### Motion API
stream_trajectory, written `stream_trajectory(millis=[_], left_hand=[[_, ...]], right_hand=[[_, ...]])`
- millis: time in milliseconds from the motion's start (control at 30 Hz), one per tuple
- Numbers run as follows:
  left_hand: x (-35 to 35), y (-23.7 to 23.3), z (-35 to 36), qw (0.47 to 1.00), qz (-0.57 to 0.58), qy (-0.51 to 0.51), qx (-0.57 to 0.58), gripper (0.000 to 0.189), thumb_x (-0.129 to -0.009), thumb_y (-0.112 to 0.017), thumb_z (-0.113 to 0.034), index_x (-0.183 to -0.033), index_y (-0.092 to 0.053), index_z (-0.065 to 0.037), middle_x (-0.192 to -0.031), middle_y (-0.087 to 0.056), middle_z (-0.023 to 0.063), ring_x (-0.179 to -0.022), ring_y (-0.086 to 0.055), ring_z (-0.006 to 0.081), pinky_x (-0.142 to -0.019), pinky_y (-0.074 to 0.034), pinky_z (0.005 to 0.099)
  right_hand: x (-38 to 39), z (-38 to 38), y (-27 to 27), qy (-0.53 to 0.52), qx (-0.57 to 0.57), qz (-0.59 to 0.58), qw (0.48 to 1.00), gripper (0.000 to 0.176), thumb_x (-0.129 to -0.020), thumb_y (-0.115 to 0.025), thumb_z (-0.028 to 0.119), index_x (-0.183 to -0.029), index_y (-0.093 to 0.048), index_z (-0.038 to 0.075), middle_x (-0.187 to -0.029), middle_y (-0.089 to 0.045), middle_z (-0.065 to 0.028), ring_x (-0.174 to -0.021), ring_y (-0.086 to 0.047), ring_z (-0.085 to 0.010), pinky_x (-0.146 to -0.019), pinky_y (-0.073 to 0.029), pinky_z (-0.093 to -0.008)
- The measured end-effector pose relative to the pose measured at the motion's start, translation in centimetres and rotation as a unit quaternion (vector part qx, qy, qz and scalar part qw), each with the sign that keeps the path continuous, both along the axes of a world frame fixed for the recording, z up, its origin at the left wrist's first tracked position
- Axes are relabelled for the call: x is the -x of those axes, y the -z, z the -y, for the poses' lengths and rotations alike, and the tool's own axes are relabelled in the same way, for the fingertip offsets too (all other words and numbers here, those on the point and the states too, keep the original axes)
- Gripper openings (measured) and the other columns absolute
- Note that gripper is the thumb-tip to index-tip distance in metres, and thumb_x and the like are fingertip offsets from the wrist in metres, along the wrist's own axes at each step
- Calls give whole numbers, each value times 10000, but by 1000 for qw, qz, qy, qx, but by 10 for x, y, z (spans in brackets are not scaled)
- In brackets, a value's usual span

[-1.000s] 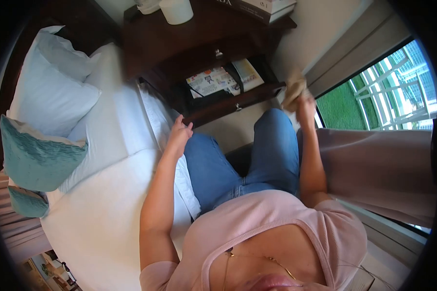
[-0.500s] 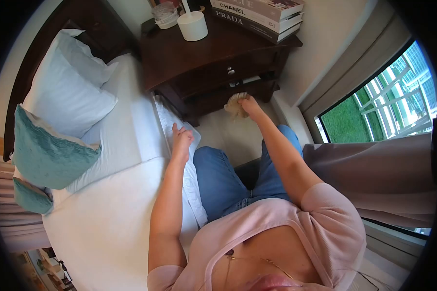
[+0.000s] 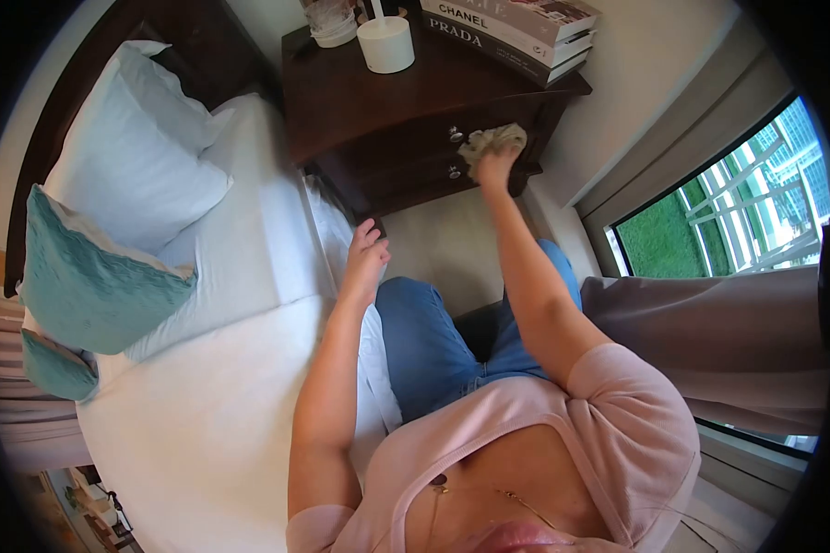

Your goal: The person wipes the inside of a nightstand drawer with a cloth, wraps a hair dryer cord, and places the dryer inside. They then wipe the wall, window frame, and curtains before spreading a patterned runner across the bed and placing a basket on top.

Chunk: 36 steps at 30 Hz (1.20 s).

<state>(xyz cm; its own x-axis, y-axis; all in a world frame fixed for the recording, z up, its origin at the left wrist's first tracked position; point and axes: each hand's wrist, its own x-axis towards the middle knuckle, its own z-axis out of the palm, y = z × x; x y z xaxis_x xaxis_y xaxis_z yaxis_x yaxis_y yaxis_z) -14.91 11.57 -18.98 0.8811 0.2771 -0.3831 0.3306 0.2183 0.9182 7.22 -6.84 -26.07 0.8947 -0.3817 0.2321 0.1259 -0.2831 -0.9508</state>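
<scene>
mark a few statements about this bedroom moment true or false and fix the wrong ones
1. The bare right hand holds a bunched beige cloth. True.
2. The bare left hand grips a dark drawer knob. False: the bare left hand holds nothing visible.
3. A white cylinder with a thin stem stands on the dark wooden nightstand. True.
4. A teal velvety cushion rests on the white-sheeted bed. True.
5. The stack of thick books lies on the bed. False: the stack of thick books is on the nightstand.

The cloth (image 3: 482, 142) looks matt and wrinkled, the nightstand (image 3: 346, 103) smooth, softly glossy wood.
</scene>
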Motion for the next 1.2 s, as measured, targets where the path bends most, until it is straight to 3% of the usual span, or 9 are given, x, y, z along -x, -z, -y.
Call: stream_trajectory(millis=[67, 133, 233, 567, 733, 800, 867, 933, 1200], left_hand=[[-2, -2, 0, 1000, 1, -2, -18, 672, -722, -427, 13, -1368, -254, -49, -1356, -319, 209, -1205, -407, 305, -937, -395, 357], [-2, -2, 0, 1000, 7, 8, -22, 677, -714, -429, 10, -1366, -252, -43, -1351, -328, 207, -1202, -410, 300, -935, -394, 357], [2, 3, -3, 999, -13, -28, 8, 686, -705, -432, 3, -1364, -248, -42, -1342, -341, 201, -1196, -413, 291, -924, -397, 355], [-1, 7, -5, 999, 18, -20, -42, 680, -735, -438, -26, -1380, -233, -84, -1371, -287, 212, -1178, -425, 290, -871, -414, 314], [-2, 19, -13, 998, 23, -33, -49, 696, -730, -437, -22, -1388, -219, -84, -1368, -296, 207, -1170, -434, 296, -842, -424, 306], [-1, 23, -15, 998, 8, -17, -63, 695, -728, -435, -10, -1387, -225, -83, -1365, -307, 210, -1138, -457, 285, -831, -426, 306], [-2, 20, -16, 996, -4, -18, -88, 678, -740, -435, -9, -1384, -233, -83, -1352, -330, 212, -1112, -472, 272, -832, -426, 305], [-2, 17, -16, 996, -15, -12, -92, 656, -759, -433, -13, -1382, -237, -79, -1340, -352, 212, -1098, -480, 265, -835, -424, 309], [-2, 24, -18, 993, -5, -1, -122, 669, -739, -438, -28, -1379, -245, -56, -1326, -380, 204, -1068, -492, 247, -820, -423, 299]], right_hand=[[6, -41, 15, -36, 69, -9, 997, 615, -790, -446, 103, -1279, -215, -190, -1346, -211, -354, -1279, -199, -445, -1086, -147, -422], [41, -103, 57, -64, 491, 30, 868, 606, -791, -454, 102, -1289, -238, -167, -1313, -286, -352, -1269, -242, -439, -1083, -168, -455], [116, -153, -3, -312, 426, 100, 843, 495, -721, -535, 133, -1166, -453, -69, -1182, -461, -234, -1118, -428, -363, -987, -311, -416], [49, -94, 11, 28, 397, 137, 907, 330, -732, -503, 78, -1045, -488, -27, -1117, -490, -193, -1050, -457, -337, -914, -352, -426], [72, -121, -34, -314, 433, 282, 796, 422, -717, -561, 170, -1130, -515, 96, -1123, -542, -152, -1060, -471, -379, -937, -347, -441], [68, -109, -36, -331, 209, 146, 909, 450, -761, -531, 142, -1200, -457, 74, -1060, -566, -157, -1017, -507, -358, -912, -377, -446], [53, -85, -3, -134, 484, 291, 814, 462, -816, -494, 154, -1261, -413, 62, -994, -596, -172, -991, -535, -356, -861, -422, -451], [56, -61, -45, -193, 374, 55, 905, 572, -804, -496, 217, -1328, -344, 43, -1224, -457, -234, -1191, -385, -377, -998, -243, -543], [-8, -75, -54, -17, -96, 135, 986, 600, -834, -379, 116, -1307, -154, -176, -1398, -133, -334, -1299, -131, -445, -1090, -74, -464]])
